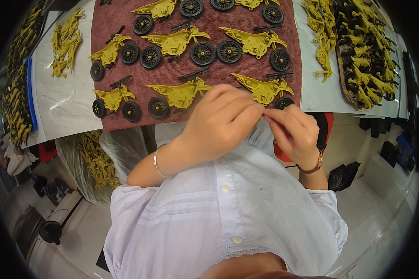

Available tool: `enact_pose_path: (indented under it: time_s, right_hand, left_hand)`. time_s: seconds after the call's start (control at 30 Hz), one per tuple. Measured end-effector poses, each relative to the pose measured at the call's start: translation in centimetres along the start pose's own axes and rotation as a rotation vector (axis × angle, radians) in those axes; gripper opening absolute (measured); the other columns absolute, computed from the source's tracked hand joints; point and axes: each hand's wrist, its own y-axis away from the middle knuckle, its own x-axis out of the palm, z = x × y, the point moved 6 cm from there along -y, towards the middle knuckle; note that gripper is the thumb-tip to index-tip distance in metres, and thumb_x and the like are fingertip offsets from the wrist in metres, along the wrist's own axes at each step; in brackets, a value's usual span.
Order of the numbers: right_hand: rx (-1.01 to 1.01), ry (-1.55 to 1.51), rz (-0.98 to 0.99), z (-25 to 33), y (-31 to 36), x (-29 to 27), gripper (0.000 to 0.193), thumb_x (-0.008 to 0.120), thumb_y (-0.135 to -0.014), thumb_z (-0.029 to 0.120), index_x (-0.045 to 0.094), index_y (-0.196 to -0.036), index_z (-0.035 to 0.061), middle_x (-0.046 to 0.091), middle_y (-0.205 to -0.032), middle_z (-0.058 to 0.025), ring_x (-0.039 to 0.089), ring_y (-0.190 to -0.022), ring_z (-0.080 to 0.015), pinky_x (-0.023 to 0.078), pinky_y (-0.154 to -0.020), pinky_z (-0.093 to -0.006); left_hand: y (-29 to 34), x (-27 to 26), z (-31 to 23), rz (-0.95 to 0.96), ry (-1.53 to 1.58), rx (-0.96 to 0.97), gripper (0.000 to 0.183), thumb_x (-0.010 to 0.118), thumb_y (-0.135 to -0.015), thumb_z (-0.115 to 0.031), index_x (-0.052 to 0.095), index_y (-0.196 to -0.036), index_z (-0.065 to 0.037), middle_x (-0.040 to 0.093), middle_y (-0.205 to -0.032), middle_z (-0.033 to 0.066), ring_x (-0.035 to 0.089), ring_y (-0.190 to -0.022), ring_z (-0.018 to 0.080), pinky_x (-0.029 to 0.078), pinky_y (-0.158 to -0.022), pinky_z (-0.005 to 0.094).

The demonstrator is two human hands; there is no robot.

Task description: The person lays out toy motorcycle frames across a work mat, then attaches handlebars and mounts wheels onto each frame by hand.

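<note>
My left hand [226, 118] and my right hand [295, 130] meet in front of my chest, at the near edge of the maroon cloth. Their fingertips pinch together at one spot; whatever is between them is hidden or too small to name. Just beyond them lies a yellow toy motorcycle body [265, 88] with a black handlebar piece and a black spoked wheel [284, 102] beside it. My left hand partly covers that toy's other wheel. To the left, another yellow motorcycle body [180, 94] rests by a black wheel [158, 107].
More toy motorcycles lie in rows on the maroon cloth [118, 32]. Loose yellow parts [67, 44] sit on the left tabletop, others [323, 42] on the right. A box of yellow and black toys [368, 60] stands far right. Below hangs a clear bag of yellow parts [97, 160].
</note>
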Motion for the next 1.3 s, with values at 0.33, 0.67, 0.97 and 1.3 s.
enact_pose_path:
  time_s: [0.33, 0.67, 0.97, 1.3]
  right_hand:
    - [-0.004, 0.169, 0.015, -1.4, -0.2, 0.1, 0.021, 0.073, -0.07, 0.004, 0.071, -0.091, 0.0085, 0.055, -0.068, -0.0018, 0.056, -0.056, -0.0173, 0.044, -0.047, -0.0297]
    - [-0.034, 0.099, 0.097, -2.2, -0.7, 0.1, 0.02, 0.071, -0.07, 0.003, 0.072, -0.089, 0.0093, 0.056, -0.066, -0.0011, 0.056, -0.055, -0.0172, 0.044, -0.048, -0.0292]
    - [-0.079, 0.211, 0.093, -1.9, -0.4, 0.3, 0.02, 0.072, -0.069, 0.004, 0.071, -0.088, 0.0085, 0.052, -0.064, -0.0018, 0.054, -0.055, -0.0172, 0.043, -0.047, -0.0302]
    - [0.069, 0.016, 0.098, -1.9, -1.2, -0.2, 0.028, 0.076, -0.073, 0.004, 0.064, -0.098, 0.0055, 0.051, -0.063, -0.0027, 0.051, -0.05, -0.0162, 0.042, -0.046, -0.0283]
  left_hand:
    - [0.1, 1.2, 0.9, 0.195, -0.197, 0.058, 0.046, 0.075, -0.07, -0.025, 0.065, -0.108, -0.001, 0.061, -0.125, 0.0127, 0.054, -0.122, 0.0301, 0.041, -0.101, 0.0439]
    - [0.3, 1.2, 1.1, 0.206, -0.19, 0.079, 0.046, 0.073, -0.068, -0.023, 0.064, -0.108, 0.0, 0.06, -0.125, 0.0132, 0.054, -0.121, 0.0302, 0.041, -0.101, 0.0438]
    - [0.4, 1.3, 1.3, 0.19, -0.195, 0.09, 0.047, 0.072, -0.067, -0.02, 0.064, -0.108, 0.001, 0.061, -0.125, 0.0129, 0.054, -0.121, 0.0294, 0.042, -0.101, 0.0436]
    - [0.1, 0.8, 1.0, 0.162, -0.149, 0.05, 0.043, 0.073, -0.07, -0.018, 0.065, -0.108, 0.0, 0.062, -0.123, 0.0118, 0.055, -0.119, 0.0289, 0.042, -0.098, 0.0437]
